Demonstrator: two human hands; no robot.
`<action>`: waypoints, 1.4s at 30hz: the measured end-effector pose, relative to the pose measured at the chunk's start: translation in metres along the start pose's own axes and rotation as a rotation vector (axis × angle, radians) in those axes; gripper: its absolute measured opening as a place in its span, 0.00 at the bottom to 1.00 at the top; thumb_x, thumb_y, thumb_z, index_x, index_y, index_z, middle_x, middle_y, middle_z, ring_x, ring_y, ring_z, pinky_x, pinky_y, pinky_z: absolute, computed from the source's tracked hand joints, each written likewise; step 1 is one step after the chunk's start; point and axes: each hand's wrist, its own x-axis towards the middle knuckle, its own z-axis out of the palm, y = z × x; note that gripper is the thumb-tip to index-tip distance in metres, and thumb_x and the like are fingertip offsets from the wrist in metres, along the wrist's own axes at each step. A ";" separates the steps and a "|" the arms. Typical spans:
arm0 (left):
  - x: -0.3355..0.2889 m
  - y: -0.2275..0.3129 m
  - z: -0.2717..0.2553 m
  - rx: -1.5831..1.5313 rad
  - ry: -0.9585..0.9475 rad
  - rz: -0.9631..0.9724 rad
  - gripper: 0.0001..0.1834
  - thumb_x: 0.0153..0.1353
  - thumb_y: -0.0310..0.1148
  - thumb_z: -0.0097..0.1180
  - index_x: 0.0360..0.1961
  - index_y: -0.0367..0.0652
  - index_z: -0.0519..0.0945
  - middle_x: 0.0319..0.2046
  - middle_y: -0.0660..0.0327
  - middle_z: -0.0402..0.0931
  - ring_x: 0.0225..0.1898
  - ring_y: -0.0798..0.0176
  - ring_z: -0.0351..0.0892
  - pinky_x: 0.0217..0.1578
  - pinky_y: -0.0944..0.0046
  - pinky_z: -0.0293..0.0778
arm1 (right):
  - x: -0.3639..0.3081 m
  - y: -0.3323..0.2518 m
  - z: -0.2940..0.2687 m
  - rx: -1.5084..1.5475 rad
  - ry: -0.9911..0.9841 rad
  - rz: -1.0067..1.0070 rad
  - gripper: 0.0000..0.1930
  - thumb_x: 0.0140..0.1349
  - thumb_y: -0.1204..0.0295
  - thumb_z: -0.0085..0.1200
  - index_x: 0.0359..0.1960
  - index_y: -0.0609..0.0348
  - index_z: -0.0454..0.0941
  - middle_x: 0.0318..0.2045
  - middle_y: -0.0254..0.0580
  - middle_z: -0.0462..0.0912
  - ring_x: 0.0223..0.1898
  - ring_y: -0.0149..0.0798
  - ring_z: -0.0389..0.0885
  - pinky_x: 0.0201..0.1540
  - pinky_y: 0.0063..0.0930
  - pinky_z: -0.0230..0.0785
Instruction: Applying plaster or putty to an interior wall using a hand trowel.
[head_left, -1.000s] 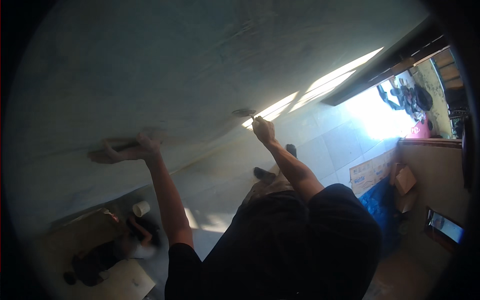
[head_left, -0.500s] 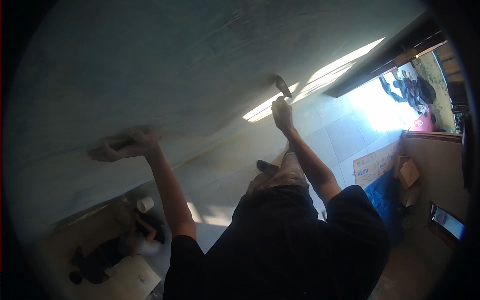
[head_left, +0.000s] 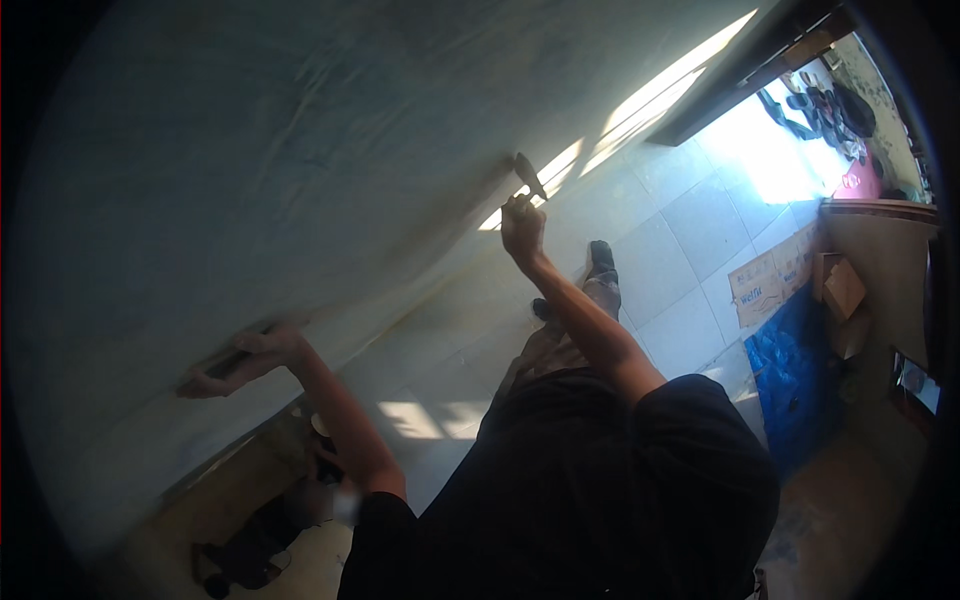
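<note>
A large grey-white wall [head_left: 300, 150] with faint streaks and smears fills the upper left. My left hand [head_left: 262, 362] is pressed up to it, fingers and thumb gripping a dark flat block [head_left: 222, 358] whose exact kind I cannot make out. Farther right, my right hand [head_left: 522, 232] is closed around the handle of a putty knife [head_left: 529, 176]. The blade's dark edge is at or very near the wall, beside a strip of sunlight. The handle is mostly hidden in my fist.
Pale floor tiles [head_left: 690, 230] run along the wall's foot. Cardboard [head_left: 765, 285], a blue sheet [head_left: 790, 385] and a cardboard box [head_left: 842, 288] lie to the right. Shoes [head_left: 825, 110] are heaped in the bright doorway. Another person [head_left: 265, 530] is at the lower left.
My left hand has moved lower in view with the block, along the wall. My right hand has shifted left and slightly down with the putty knife. One foot has stepped out, and the view has turned slightly.
</note>
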 end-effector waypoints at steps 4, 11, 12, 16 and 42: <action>-0.002 0.003 0.004 -0.003 -0.012 -0.003 0.33 0.65 0.51 0.37 0.61 0.37 0.54 0.66 0.39 0.40 0.69 0.37 0.34 0.62 0.34 0.42 | -0.021 0.018 0.010 -0.169 -0.109 -0.075 0.14 0.61 0.71 0.50 0.20 0.65 0.70 0.11 0.56 0.68 0.13 0.51 0.74 0.20 0.39 0.66; -0.003 0.005 0.006 -0.046 -0.036 0.045 0.32 0.65 0.51 0.38 0.61 0.37 0.54 0.65 0.39 0.40 0.69 0.38 0.35 0.62 0.35 0.42 | -0.080 0.036 0.026 -0.117 -0.283 -0.028 0.12 0.58 0.68 0.55 0.23 0.64 0.73 0.16 0.58 0.74 0.21 0.60 0.77 0.25 0.45 0.68; -0.004 0.003 0.006 -0.040 -0.036 0.054 0.32 0.65 0.51 0.38 0.61 0.37 0.54 0.65 0.39 0.41 0.69 0.38 0.35 0.62 0.36 0.42 | -0.071 0.021 0.014 0.001 -0.259 0.035 0.13 0.58 0.68 0.56 0.22 0.64 0.72 0.15 0.57 0.73 0.20 0.59 0.76 0.23 0.42 0.66; -0.004 0.005 0.006 -0.010 -0.032 0.060 0.32 0.66 0.51 0.38 0.60 0.37 0.54 0.65 0.40 0.41 0.69 0.38 0.36 0.62 0.36 0.42 | -0.027 -0.014 -0.011 0.006 -0.050 0.154 0.15 0.61 0.69 0.53 0.20 0.65 0.70 0.13 0.56 0.70 0.16 0.56 0.73 0.19 0.40 0.61; -0.001 -0.002 -0.003 -0.006 0.018 0.001 0.34 0.66 0.54 0.38 0.61 0.36 0.53 0.65 0.42 0.39 0.69 0.37 0.33 0.63 0.35 0.42 | 0.017 0.046 -0.045 -0.430 -0.353 -0.391 0.10 0.59 0.69 0.50 0.26 0.62 0.76 0.10 0.50 0.72 0.12 0.48 0.75 0.18 0.41 0.68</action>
